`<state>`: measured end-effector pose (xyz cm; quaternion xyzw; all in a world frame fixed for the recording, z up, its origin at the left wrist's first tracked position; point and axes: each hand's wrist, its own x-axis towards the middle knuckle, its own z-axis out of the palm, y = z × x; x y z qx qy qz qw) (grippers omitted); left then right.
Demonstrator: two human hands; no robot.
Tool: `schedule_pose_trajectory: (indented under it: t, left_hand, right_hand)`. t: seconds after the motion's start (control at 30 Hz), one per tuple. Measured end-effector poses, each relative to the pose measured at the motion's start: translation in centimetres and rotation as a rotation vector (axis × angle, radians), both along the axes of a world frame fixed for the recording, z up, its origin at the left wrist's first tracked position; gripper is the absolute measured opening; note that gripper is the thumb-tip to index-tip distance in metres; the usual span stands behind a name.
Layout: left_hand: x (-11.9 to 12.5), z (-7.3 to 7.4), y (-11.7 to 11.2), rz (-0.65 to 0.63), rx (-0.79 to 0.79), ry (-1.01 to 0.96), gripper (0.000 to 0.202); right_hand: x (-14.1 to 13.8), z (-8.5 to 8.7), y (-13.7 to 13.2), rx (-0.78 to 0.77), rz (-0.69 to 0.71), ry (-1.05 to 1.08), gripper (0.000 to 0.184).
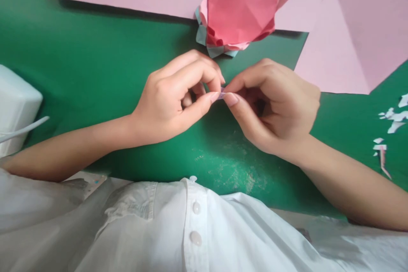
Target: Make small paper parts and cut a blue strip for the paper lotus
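Lilac, the small strip of what looks like paper [221,94] is sitting between the two hands: I am seeing the left hand [178,97] pinching one end and the right hand [277,97] pinching the other. Both appear to be creasing or shaping it (I am making out only a sliver). Beyond both hands, a red, faceted folded-paper form [244,4] is showing. The next move is probably calling for light, even pressure.

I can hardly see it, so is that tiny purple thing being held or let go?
Held: the left hand and right hand each pinch an end of the purple piece.
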<state>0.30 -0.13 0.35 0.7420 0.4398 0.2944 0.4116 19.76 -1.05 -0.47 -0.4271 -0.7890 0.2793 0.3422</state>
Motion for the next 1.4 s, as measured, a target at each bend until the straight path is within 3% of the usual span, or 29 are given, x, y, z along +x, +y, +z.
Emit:
schedule_pose_trajectory:
  t: [0.43, 0.7, 1.07, 1.23, 1.4]
  left_hand:
    - [-0.04, -0.14, 0.17, -0.002, -0.048, -0.102, 0.018]
    - [-0.19, -0.01, 0.30, -0.037, -0.082, -0.084, 0.013]
    - [-0.15, -0.07, 0.25, -0.030, -0.050, -0.052, 0.017]
    - [-0.16, -0.16, 0.30, -0.026, -0.028, -0.061, 0.019]
    - [-0.13, -0.15, 0.29, -0.025, -0.018, -0.039, 0.023]
  right_hand:
    - [0.03, -0.49, 0.18, -0.041, -0.005, 0.125, 0.007]
    - [0.21, -0.37, 0.48, -0.081, 0.065, 0.156, 0.006]
    - [0.27, -0.04, 0.16, -0.067, 0.047, 0.034, 0.006]
    - [0.32, 0.05, 0.28, -0.101, 0.032, -0.016, 0.016]
    - [0.39, -0.02, 0.33, -0.059, 0.064, -0.009, 0.010]
